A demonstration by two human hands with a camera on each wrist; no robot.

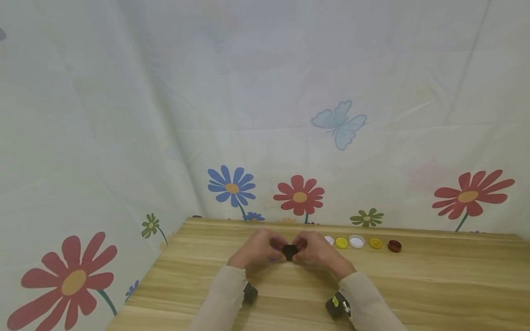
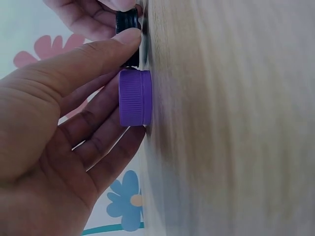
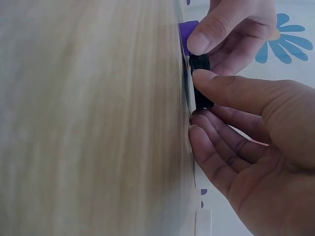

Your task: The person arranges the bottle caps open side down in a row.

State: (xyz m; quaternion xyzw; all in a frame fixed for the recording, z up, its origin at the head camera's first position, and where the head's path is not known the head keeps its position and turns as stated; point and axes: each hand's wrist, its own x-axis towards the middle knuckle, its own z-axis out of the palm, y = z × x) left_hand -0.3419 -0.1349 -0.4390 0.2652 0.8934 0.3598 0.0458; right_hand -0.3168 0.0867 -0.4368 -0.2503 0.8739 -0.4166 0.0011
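A black bottle cap [image 1: 290,252] sits low over the wooden table between my two hands. My left hand [image 1: 262,248] pinches its left side, the thumb on the near face. From the other side my right hand [image 1: 316,250] grips the same cap with thumb and fingers. Beside it, in front of the left hand's lower fingers, stands a purple ribbed bottle cap [image 2: 134,98] on the table. In the right wrist view that purple cap [image 3: 187,35] shows partly behind the left thumb.
To the right of my hands a row of caps lies on the table [image 1: 434,285]: a small white one [image 1: 329,240], a yellow one [image 1: 341,243], a larger white one [image 1: 357,241], an orange-yellow one [image 1: 376,243] and a dark red one [image 1: 395,246]. Behind hangs a flowered cloth [image 1: 265,92].
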